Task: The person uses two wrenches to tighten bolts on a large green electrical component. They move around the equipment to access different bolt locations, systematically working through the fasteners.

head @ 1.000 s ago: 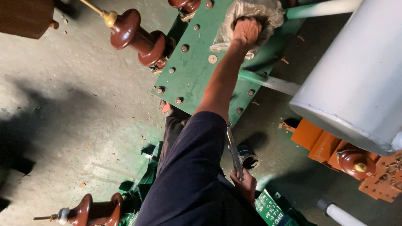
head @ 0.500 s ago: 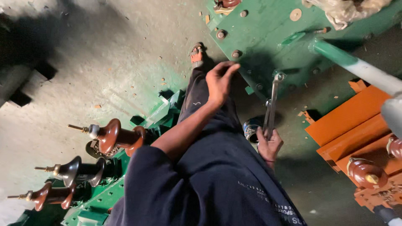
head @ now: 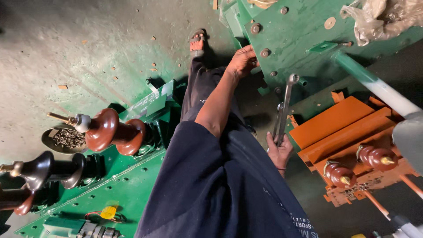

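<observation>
A: At the edge of the green metal cover (head: 304,26), upper centre, which hand is shown?

B: The left hand (head: 242,59), its arm stretched forward, fingers curled over the rim of the plate just beside a bolt head (head: 265,53). It grips the rim alone; no tool is in it.

A: And lower down, right of the dark trouser leg?

B: The right hand (head: 278,152), closed around the shaft of a long wrench (head: 284,110) (steel, held nearly upright, its ring end up beside the cover's lower edge). The two hands are well apart.

A: Surroundings, left side?

B: A second green lid (head: 128,185) carrying brown porcelain insulators (head: 110,132), with a shallow dish of screws (head: 66,139) on the concrete floor (head: 88,53) just beside it.

A: Right side?

B: An orange frame (head: 335,128) with smaller brown bushings (head: 372,156), a pale green pipe (head: 374,86) crossing above, and crumpled plastic sheeting (head: 383,17) on the cover. A sandalled foot (head: 198,42) rests on the floor ahead.
</observation>
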